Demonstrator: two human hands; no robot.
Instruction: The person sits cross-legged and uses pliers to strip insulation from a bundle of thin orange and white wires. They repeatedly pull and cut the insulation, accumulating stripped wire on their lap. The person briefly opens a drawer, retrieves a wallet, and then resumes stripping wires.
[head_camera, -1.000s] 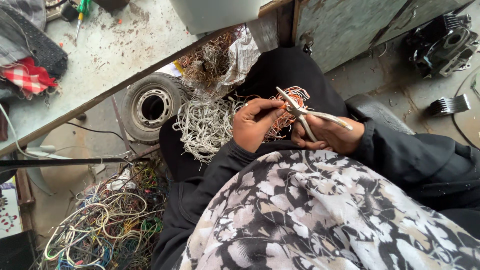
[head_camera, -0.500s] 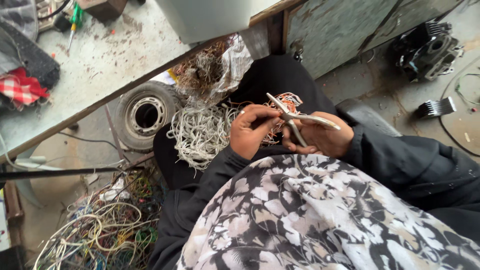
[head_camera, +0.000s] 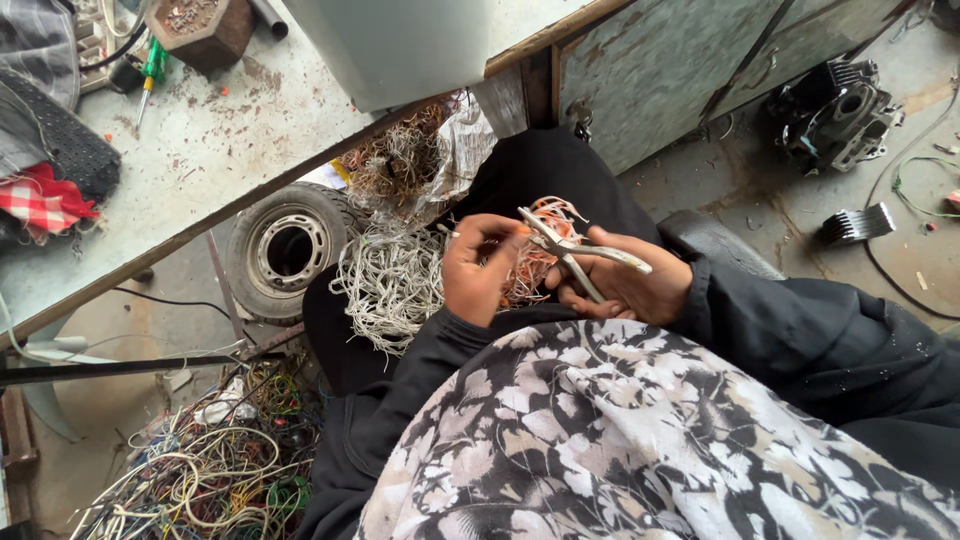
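— What is sitting nearest?

— The right hand (head_camera: 625, 285) is closing round the metal pliers (head_camera: 580, 258), whose jaws are pointing at the orange wire bundle (head_camera: 530, 262) on the lap. The left hand (head_camera: 478, 272) is pinching a strand there, fingers curled shut.

— And beyond?

— A tangle of white wire (head_camera: 390, 282) is lying just beside the left hand, with a small tyre (head_camera: 285, 250) farther left under the workbench (head_camera: 210, 150).

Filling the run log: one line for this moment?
left hand: pinching orange wire | right hand: gripping pliers | lap: white wire bundle
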